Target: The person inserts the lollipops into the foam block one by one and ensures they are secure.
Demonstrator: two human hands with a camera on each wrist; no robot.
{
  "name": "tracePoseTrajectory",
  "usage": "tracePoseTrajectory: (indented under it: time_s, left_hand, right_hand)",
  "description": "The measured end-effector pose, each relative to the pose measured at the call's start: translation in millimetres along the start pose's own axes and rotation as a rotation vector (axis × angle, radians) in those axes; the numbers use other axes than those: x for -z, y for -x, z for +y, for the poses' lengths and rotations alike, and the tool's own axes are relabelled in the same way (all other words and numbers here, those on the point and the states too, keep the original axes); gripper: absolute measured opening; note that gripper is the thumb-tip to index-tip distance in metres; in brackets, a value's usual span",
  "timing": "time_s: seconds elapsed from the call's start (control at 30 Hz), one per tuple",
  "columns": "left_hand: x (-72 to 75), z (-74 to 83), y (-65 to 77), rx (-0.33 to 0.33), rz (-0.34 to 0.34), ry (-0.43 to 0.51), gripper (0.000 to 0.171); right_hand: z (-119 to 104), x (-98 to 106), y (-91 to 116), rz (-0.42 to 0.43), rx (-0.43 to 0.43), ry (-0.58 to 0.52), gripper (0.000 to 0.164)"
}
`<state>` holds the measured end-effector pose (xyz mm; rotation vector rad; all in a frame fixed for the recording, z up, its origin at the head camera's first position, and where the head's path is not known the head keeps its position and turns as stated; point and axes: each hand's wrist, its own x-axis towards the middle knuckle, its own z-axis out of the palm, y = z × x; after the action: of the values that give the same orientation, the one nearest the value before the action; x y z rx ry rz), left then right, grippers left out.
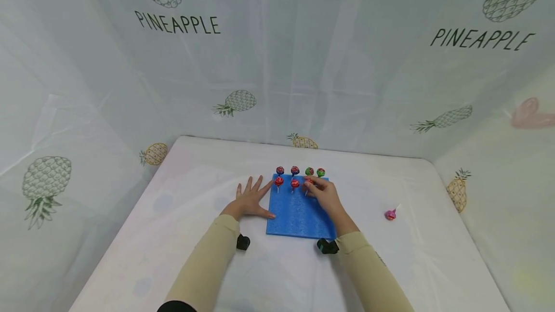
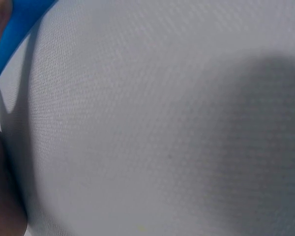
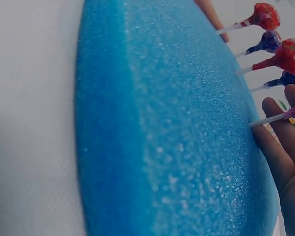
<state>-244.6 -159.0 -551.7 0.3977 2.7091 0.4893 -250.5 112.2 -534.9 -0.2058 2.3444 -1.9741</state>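
Note:
A blue foam board lies on the table with lollipops standing upright in it. At its far edge are two dark blue lollipops and two green ones; nearer stand two red lollipops. My right hand pinches another lollipop, reddish, beside the red pair; in the right wrist view its stick meets the board's surface. How deep it sits I cannot tell. With fingers spread, my left hand rests at the board's left edge, the thumb touching it.
A pink-purple lollipop lies on the white-covered table to the right. Patterned sheeting hangs behind the table and on both sides. Black wrist devices sit at both wrists.

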Motion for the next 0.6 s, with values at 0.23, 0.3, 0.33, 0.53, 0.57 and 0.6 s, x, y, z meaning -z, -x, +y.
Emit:
tracePoseTrajectory:
  time_s: [0.23, 0.3, 0.33, 0.53, 0.57, 0.6]
  left_hand:
    - [-0.4, 0.3, 1.1, -0.012, 0.001, 0.002, 0.119]
    - [1.8, 1.6, 2.9, -0.019, -0.005, 0.002, 0.119]
    - [3.6, 2.6, 4.4, -0.025, 0.0, 0.011, 0.119]
    - [6.4, 4.6, 6.6, -0.028, -0.002, 0.02, 0.118]
    - [5.5, 4.3, 5.9, -0.026, -0.004, 0.013, 0.118]
    - [4.4, 3.8, 5.0, -0.021, -0.009, -0.001, 0.118]
  right_hand:
    - [4.7, -1.1, 3.0, -0.013, 0.03, 0.045, 0.031]
    - [5.9, -1.0, 3.4, -0.018, 0.023, 0.052, 0.031]
    - [6.0, -0.9, 3.4, -0.018, 0.018, 0.048, 0.031]
    - [4.8, 0.5, 1.1, -0.027, -0.005, 0.025, 0.032]
    - [4.7, 0.8, 0.8, -0.028, -0.009, 0.02, 0.032]
    - [5.2, 1.3, 0.4, -0.029, -0.013, 0.013, 0.033]
